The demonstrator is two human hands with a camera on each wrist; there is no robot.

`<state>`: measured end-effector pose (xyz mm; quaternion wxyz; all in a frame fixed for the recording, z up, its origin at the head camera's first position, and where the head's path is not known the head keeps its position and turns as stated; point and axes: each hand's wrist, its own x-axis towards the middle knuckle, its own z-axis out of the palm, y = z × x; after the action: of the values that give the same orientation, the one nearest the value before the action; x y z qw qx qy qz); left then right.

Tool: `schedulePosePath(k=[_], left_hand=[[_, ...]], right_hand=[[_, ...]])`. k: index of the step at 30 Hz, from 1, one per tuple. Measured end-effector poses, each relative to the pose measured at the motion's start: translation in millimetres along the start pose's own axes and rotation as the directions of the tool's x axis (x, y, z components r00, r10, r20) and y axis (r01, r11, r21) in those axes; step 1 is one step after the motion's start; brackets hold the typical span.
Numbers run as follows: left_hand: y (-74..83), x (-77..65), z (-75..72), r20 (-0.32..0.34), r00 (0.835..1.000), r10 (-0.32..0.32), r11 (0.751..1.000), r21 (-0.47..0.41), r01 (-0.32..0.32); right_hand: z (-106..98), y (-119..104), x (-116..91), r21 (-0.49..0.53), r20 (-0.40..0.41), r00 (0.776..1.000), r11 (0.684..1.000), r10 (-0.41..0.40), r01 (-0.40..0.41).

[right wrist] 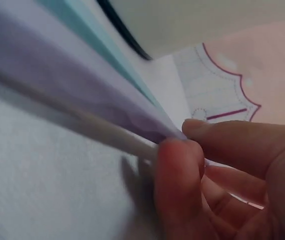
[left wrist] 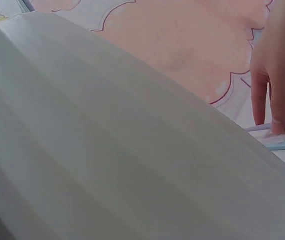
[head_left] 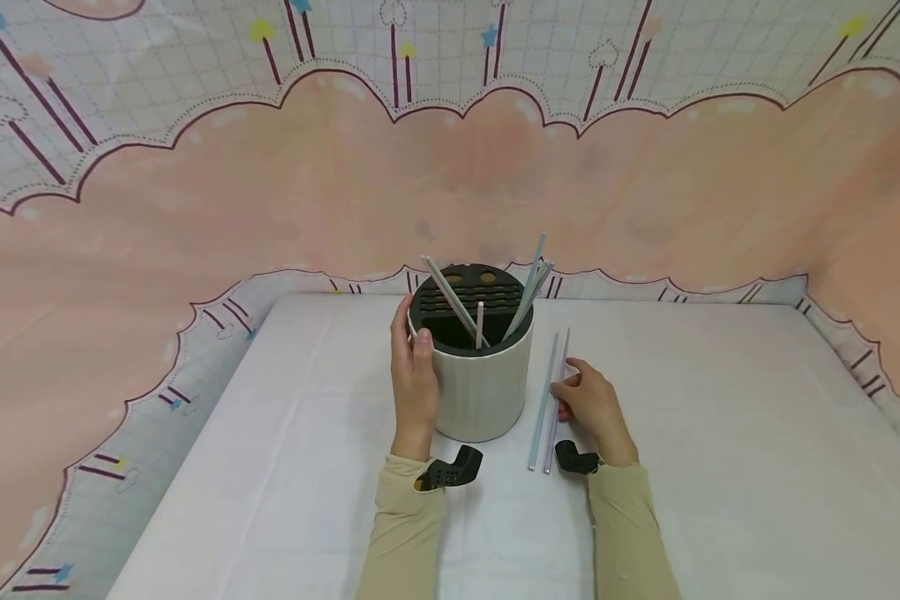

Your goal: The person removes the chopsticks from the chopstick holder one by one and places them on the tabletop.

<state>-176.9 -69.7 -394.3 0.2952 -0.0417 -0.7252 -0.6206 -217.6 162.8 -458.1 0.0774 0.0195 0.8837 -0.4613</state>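
White with a black lid (head_left: 487, 287), the pot (head_left: 480, 400) stands on the table (head_left: 292, 467), a bit toward six o'clock from the middle of the head view. Sticks poke up from the lid: a pale stick (head_left: 446, 287) leans to eleven o'clock, a short stick (head_left: 480, 323) points to twelve, and a bunch (head_left: 528, 298) leans to one. The left hand (head_left: 414, 392) holds the pot's side, between eight and nine o'clock, with its thumb in front and its fingers round the wall. The right hand (head_left: 592, 404) is at four o'clock from the pot. Its thumb and fingers make a small, tight pinch on a purple stick (head_left: 552, 433). A blue stick (head_left: 543, 402) lies just beside that one, on the side near the pot. Both sleeves (head_left: 405, 533) are tan. Orange cloth (head_left: 345, 192) hangs behind, at twelve.

From the left wrist, the pot's wall fills most of the view. The right hand is at two o'clock. Bits of the purple stick and the blue stick show at three, the blue one lower.

From the right wrist, the right hand is at four o'clock, its tips closed on the purple stick, which runs off to ten. The blue stick is at eleven and the pot at one. I cannot tell if the purple stick touches the table.
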Motion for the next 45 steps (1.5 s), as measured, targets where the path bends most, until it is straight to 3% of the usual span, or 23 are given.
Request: schedulePosePath(k=[7,17,23,29,32,35,39,41,43,45], left_hand=[[-1.0,2.4,0.7,-0.004,1.000,0.022,1.000,-0.020,-0.022],[-2.2,2.0,0.6,0.000,1.000,0.007,1.000,-0.019,-0.007],[-1.1,3.0,-0.3,0.004,1.000,-0.015,1.000,0.004,0.015],[-0.1,5.7,0.0,0.006,1.000,-0.024,1.000,0.009,0.024],[-0.2,6.7,0.5,0.007,1.000,-0.021,1.000,0.018,0.021],[-0.3,7.0,0.7,0.005,1.000,-0.020,0.999,0.032,0.019],[-0.3,7.9,0.5,0.001,1.000,-0.014,0.999,0.028,0.014],[-0.8,7.7,0.7,-0.001,1.000,-0.013,1.000,0.028,0.013],[-0.8,7.6,1.0,-0.002,1.000,-0.010,1.000,0.026,0.010],[-1.1,7.1,1.3,-0.002,1.000,-0.012,1.000,0.024,0.012]], right_hand=[[4.2,-3.7,1.2,-0.078,-0.041,0.999,0.997,-0.017,0.014],[4.5,-3.9,-0.9,-0.105,-0.059,0.998,0.994,-0.023,0.017],[0.4,-8.1,-1.9,-0.039,-0.041,0.999,0.999,0.008,-0.010],[-8.9,-23.6,-3.1,0.059,-0.127,0.989,0.994,-0.081,0.089],[-10.7,-28.7,-2.6,0.124,-0.199,0.970,0.978,-0.142,0.169],[-5.8,-14.0,13.9,0.166,-0.295,0.930,0.947,-0.220,0.277],[4.6,18.4,48.7,0.163,-0.437,0.845,0.897,-0.308,0.411],[4.8,24.0,55.6,0.172,-0.475,0.814,0.872,-0.333,0.457],[-1.6,11.4,44.4,0.226,-0.489,0.803,0.839,-0.342,0.495],[-10.2,-14.7,19.9,0.257,-0.497,0.796,0.817,-0.346,0.516]])
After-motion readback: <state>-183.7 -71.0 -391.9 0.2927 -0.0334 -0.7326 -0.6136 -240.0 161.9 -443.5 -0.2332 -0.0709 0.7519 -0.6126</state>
